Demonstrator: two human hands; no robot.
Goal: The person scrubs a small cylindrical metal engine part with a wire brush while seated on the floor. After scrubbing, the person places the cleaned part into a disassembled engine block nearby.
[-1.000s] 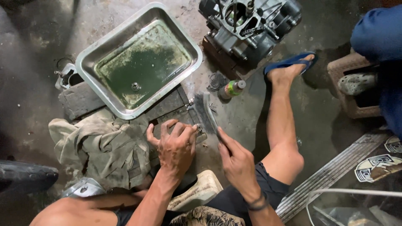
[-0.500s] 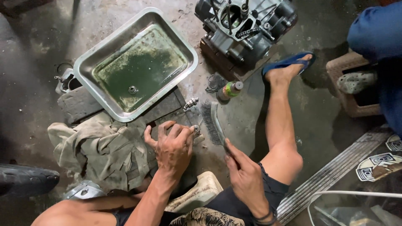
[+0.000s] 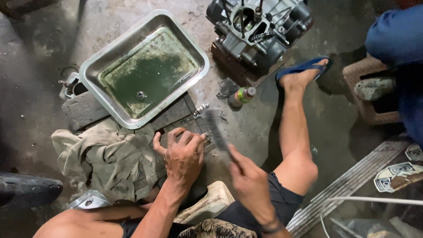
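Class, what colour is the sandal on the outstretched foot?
Blue; the sandal shows clearly in the head view, near the engine block.

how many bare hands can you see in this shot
2: the left hand presses a small part against the floor by the rag; the right hand holds a brush beside it. No others show.

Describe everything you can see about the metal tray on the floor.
The metal tray is a shallow rectangular pan with rounded corners and a rolled rim, looking like dull steel. It holds a thin pool of murky green liquid, with one small round metal part lying in it. It sits flat but turned at an angle, resting on dark blocks beside a crumpled rag. Neither hand touches it.
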